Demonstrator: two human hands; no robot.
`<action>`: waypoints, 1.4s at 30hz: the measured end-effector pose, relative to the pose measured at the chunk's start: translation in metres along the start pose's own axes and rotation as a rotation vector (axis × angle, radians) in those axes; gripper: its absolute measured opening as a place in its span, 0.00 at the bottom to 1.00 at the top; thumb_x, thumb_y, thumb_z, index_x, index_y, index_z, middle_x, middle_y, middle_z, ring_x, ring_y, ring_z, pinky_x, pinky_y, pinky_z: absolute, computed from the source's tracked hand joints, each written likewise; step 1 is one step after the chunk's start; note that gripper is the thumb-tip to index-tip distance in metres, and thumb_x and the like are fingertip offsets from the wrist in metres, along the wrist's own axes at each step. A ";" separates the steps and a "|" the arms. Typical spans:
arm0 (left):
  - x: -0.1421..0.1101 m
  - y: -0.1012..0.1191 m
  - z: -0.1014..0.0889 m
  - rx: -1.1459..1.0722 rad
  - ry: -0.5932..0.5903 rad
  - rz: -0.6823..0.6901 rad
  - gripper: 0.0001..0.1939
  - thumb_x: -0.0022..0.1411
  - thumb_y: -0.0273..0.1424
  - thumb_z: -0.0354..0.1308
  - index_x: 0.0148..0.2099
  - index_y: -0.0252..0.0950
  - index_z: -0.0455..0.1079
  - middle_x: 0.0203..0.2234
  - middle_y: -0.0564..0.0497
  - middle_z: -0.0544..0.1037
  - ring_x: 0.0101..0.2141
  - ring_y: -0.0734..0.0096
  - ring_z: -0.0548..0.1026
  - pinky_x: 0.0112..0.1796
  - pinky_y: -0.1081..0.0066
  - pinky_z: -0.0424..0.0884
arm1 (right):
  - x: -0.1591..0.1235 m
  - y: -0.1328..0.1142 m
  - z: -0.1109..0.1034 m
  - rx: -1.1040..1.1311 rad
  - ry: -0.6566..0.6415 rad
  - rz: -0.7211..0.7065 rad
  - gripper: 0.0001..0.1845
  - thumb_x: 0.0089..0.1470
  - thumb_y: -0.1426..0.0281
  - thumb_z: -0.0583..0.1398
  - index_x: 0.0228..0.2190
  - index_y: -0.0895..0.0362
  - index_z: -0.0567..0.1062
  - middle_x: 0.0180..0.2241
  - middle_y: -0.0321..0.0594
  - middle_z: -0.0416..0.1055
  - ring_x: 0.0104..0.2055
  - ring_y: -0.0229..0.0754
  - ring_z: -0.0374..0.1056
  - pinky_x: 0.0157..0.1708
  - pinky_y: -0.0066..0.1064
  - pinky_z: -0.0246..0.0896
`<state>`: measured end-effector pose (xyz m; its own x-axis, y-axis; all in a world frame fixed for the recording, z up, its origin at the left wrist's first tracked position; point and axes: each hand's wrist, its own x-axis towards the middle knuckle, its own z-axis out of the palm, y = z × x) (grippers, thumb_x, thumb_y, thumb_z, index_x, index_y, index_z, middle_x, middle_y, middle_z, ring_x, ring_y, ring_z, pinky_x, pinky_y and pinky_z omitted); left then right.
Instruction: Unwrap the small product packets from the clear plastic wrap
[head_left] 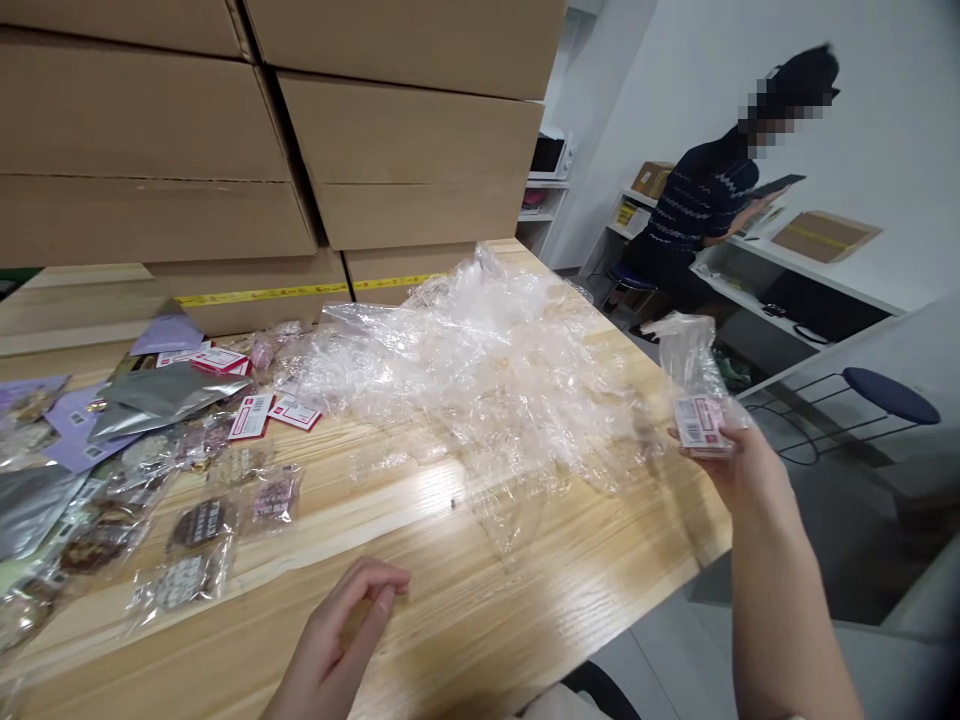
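Note:
My right hand [742, 455], out past the table's right edge, grips a clear plastic bag [686, 350] with a white-and-pink barcode label [699, 422]. What is inside the bag behind the label I cannot make out. My left hand [349, 625] is over the front of the wooden table, its fingers curled towards the thumb, with nothing visible in them. Ahead of both hands spreads a large heap of crumpled clear plastic bags [480, 360]. Small wrapped snack packets [199, 522] lie on the left, beside red-and-white label cards [251, 415] and a silver pouch [161, 395].
Stacked cardboard boxes [420, 150] wall off the table's back. Purple packets [79, 425] lie at the far left. Beyond the right edge, a person [697, 190] sits at a white shelf desk [810, 300], holding a dark flat object. A blue stool [889, 393] stands nearer.

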<state>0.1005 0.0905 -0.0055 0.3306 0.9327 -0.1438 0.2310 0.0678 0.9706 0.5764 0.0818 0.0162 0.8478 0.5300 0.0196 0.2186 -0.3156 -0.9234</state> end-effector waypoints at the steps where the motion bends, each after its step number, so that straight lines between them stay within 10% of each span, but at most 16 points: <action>1: 0.001 -0.001 0.000 -0.008 0.008 -0.004 0.17 0.65 0.48 0.57 0.39 0.41 0.76 0.34 0.49 0.77 0.38 0.66 0.75 0.42 0.73 0.68 | 0.004 -0.004 -0.002 0.101 -0.037 0.051 0.21 0.57 0.61 0.51 0.48 0.57 0.70 0.45 0.56 0.73 0.38 0.49 0.77 0.30 0.34 0.70; 7: 0.006 -0.008 -0.001 -0.018 0.044 -0.045 0.18 0.65 0.49 0.57 0.40 0.41 0.76 0.34 0.49 0.78 0.39 0.65 0.75 0.42 0.73 0.70 | 0.006 -0.020 0.001 0.245 -0.270 0.088 0.27 0.36 0.69 0.74 0.42 0.50 0.77 0.37 0.42 0.76 0.36 0.41 0.74 0.29 0.25 0.68; 14: 0.004 -0.004 -0.001 0.111 0.059 0.193 0.08 0.70 0.35 0.54 0.46 0.43 0.74 0.40 0.49 0.77 0.44 0.66 0.75 0.46 0.73 0.70 | -0.015 -0.039 0.025 0.367 -0.294 0.119 0.18 0.41 0.59 0.73 0.33 0.56 0.80 0.37 0.44 0.77 0.40 0.45 0.74 0.39 0.29 0.71; 19: 0.011 0.033 0.012 0.257 -0.086 0.429 0.24 0.70 0.29 0.53 0.66 0.50 0.60 0.62 0.49 0.68 0.61 0.65 0.66 0.61 0.66 0.63 | -0.087 -0.062 0.044 0.177 -0.737 -0.001 0.25 0.49 0.55 0.69 0.48 0.49 0.76 0.47 0.42 0.76 0.47 0.48 0.73 0.47 0.38 0.70; 23: 0.030 0.067 0.031 0.080 -0.293 0.315 0.34 0.65 0.37 0.62 0.69 0.47 0.55 0.65 0.47 0.66 0.62 0.58 0.66 0.61 0.59 0.64 | -0.150 -0.076 0.077 0.244 -1.134 -0.084 0.24 0.50 0.58 0.69 0.48 0.47 0.72 0.46 0.40 0.76 0.46 0.45 0.74 0.46 0.37 0.70; 29: 0.063 0.056 0.036 -0.274 -0.158 0.000 0.19 0.56 0.40 0.69 0.45 0.35 0.74 0.38 0.48 0.82 0.40 0.62 0.79 0.44 0.65 0.73 | -0.178 -0.072 0.129 -0.011 -0.917 -0.499 0.36 0.42 0.53 0.71 0.50 0.50 0.67 0.35 0.41 0.73 0.36 0.49 0.72 0.40 0.44 0.68; 32: 0.071 0.048 0.026 -0.320 -0.203 -0.068 0.18 0.53 0.40 0.71 0.41 0.33 0.76 0.36 0.48 0.82 0.38 0.63 0.78 0.43 0.66 0.72 | -0.162 -0.070 0.138 -0.056 -0.855 -0.712 0.56 0.29 0.48 0.75 0.58 0.51 0.66 0.53 0.54 0.67 0.57 0.62 0.64 0.56 0.57 0.58; 35: 0.073 0.048 0.018 -0.439 -0.273 -0.126 0.20 0.52 0.42 0.71 0.41 0.32 0.75 0.34 0.48 0.81 0.34 0.65 0.78 0.41 0.67 0.72 | -0.139 -0.067 0.136 0.152 -1.215 -0.569 0.51 0.39 0.44 0.70 0.61 0.47 0.65 0.63 0.49 0.60 0.66 0.60 0.55 0.61 0.55 0.52; 38: 0.073 0.051 0.015 -0.532 -0.288 -0.141 0.21 0.56 0.45 0.68 0.41 0.32 0.73 0.32 0.49 0.80 0.31 0.68 0.77 0.38 0.68 0.72 | -0.129 -0.057 0.137 0.312 -1.567 -0.181 0.31 0.49 0.48 0.66 0.51 0.50 0.75 0.46 0.43 0.76 0.46 0.50 0.74 0.46 0.47 0.68; 42: 0.078 0.053 0.018 -0.341 -0.028 0.006 0.19 0.61 0.44 0.64 0.44 0.34 0.70 0.36 0.49 0.77 0.37 0.66 0.76 0.42 0.66 0.72 | -0.149 -0.049 0.147 0.333 -1.238 -0.063 0.16 0.48 0.58 0.69 0.37 0.52 0.78 0.36 0.38 0.78 0.37 0.44 0.74 0.42 0.41 0.70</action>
<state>0.1552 0.1600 0.0309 0.3574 0.9236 -0.1388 -0.0888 0.1816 0.9794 0.3679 0.1343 0.0024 -0.2112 0.9681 -0.1351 -0.0413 -0.1469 -0.9883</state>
